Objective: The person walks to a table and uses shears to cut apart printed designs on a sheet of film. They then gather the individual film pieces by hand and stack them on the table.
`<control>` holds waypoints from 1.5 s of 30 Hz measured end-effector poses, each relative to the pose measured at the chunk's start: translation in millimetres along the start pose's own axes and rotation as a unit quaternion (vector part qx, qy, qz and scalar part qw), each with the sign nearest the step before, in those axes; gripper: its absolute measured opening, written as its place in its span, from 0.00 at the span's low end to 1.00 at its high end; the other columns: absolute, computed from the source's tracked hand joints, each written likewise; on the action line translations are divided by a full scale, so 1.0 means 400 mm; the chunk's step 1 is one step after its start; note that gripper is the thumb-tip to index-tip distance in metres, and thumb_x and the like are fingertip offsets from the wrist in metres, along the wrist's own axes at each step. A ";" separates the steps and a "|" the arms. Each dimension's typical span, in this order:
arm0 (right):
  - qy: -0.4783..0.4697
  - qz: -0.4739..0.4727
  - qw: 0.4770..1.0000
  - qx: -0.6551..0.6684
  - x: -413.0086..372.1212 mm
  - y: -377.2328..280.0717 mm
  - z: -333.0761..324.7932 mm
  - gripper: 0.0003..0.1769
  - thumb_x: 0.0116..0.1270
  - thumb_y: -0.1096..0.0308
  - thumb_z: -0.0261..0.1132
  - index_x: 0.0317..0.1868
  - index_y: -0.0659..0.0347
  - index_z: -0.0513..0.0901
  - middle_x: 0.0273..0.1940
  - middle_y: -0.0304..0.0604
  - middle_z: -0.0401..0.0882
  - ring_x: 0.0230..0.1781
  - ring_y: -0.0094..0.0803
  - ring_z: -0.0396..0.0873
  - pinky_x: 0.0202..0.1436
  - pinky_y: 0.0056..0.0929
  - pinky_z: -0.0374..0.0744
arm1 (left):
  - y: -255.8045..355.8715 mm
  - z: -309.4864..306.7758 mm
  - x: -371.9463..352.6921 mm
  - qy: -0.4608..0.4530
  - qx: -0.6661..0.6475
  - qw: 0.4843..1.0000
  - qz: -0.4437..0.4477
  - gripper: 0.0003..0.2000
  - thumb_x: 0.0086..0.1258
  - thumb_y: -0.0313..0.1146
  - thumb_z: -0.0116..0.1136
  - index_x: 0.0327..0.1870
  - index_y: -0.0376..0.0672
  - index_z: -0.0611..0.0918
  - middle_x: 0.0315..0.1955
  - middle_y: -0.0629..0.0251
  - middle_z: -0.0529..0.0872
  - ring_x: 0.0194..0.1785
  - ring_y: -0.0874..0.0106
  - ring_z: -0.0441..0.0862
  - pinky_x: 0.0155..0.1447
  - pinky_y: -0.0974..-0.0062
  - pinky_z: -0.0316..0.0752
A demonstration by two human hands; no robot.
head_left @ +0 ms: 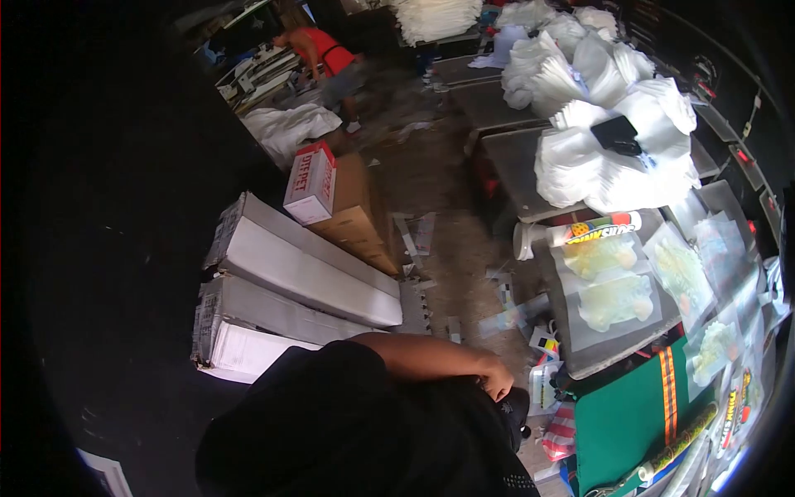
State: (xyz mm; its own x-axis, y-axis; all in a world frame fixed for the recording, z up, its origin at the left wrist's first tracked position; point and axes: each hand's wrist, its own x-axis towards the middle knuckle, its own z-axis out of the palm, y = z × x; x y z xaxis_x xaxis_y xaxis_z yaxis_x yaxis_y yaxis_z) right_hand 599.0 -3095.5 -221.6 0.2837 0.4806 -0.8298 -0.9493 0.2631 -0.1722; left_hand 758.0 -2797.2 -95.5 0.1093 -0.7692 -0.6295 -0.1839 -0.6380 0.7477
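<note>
My left hand is low at the front of my body, at the end of a bare forearm that comes out of a black sleeve. Its fingers curl down against dark clothing, and whatever they may hold is hidden. Nearest to it on the right are printed sheets and a red-and-white striped bag. My right hand is outside the view.
Long white cartons and a brown box stand left. On the right are a platen with printed film, stacked white fabric with a black phone, and a green cloth. Further back, a person in red bends over equipment.
</note>
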 end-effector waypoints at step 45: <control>-0.047 0.190 0.854 -0.482 0.057 -0.341 0.632 0.50 0.62 0.27 0.47 0.73 0.55 0.52 0.64 0.59 0.67 0.54 0.61 0.74 0.49 0.67 0.75 | -0.083 0.497 -0.694 0.255 -0.228 0.913 -0.224 0.10 0.66 0.35 0.50 0.34 0.38 0.80 0.27 0.59 0.83 0.32 0.68 0.80 0.39 0.67 0.74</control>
State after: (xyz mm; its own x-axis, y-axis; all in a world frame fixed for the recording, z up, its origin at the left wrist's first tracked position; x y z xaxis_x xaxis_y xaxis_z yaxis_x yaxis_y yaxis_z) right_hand 769.2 -2908.9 -82.8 -0.1037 0.4549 -0.8845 -0.6329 -0.7162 -0.2942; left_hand 539.7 -2555.6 12.3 0.5350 -0.2703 -0.8004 0.4028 -0.7512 0.5230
